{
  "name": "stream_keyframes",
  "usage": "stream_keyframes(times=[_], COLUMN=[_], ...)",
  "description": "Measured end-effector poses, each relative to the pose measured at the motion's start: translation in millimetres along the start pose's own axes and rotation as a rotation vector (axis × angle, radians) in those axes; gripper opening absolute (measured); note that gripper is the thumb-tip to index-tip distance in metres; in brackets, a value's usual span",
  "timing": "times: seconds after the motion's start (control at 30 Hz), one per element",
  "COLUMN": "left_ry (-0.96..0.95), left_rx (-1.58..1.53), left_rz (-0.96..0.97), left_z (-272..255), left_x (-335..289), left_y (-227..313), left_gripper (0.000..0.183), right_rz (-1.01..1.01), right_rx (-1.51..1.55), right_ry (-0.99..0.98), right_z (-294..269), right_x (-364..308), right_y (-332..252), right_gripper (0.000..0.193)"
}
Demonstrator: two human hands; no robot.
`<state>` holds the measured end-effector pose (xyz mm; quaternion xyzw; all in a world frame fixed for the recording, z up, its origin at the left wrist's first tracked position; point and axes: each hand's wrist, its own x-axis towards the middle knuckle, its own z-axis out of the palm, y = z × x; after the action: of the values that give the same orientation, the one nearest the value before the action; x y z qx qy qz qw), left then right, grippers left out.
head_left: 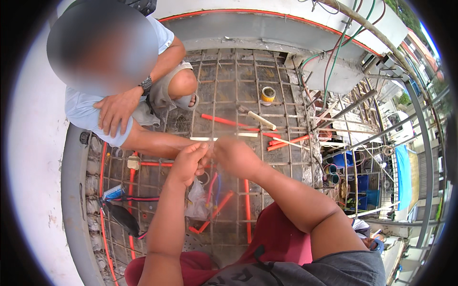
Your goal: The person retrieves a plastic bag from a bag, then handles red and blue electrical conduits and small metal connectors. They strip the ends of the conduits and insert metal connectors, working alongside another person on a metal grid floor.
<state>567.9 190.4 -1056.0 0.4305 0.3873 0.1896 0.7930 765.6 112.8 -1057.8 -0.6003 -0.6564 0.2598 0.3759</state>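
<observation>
Both of my hands meet over the steel rebar grid (217,90). My left hand (191,162) is closed, thumb pressed against curled fingers; whatever it pinches is too small or hidden to make out. Beside it, nearly touching, is my right hand (236,157), blurred so its fingers cannot be read. A co-worker's forearm (160,143) reaches in behind my left hand, and that person's hand is hidden there. Below my hands lie a clear plastic bag (196,200) and an angled orange pipe (217,212). A white strip (224,137) lies just beyond them.
The co-worker (95,109) crouches at the left. Orange pipes (288,143), a pale tube (261,120) and a yellow-sided can (268,94) lie farther off. A black pouch (121,217) and an orange pipe with a junction box (133,162) are at left. Metal scaffolding (420,157) stands at right.
</observation>
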Motion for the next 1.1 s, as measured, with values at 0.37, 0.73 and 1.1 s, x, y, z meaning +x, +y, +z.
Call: stream_keyframes(times=[0.37, 0.73, 1.1], left_ry=[-0.130, -0.212, -0.166], left_rx=[-0.051, -0.096, 0.035], left_rz=[0.090, 0.061, 0.248], left_z=[-15, -27, 6], left_x=[-1, -5, -4], left_y=[2, 7, 10], left_gripper=[0.026, 0.019, 0.016], right_rz=[-0.043, 0.222, 0.270], right_rx=[0.148, 0.601, 0.589], right_ry=[0.045, -0.256, -0.311], right_z=[9, 5, -31], right_x=[4, 5, -1], right_y=[-6, 9, -8], right_gripper=[0.013, 0.025, 0.026])
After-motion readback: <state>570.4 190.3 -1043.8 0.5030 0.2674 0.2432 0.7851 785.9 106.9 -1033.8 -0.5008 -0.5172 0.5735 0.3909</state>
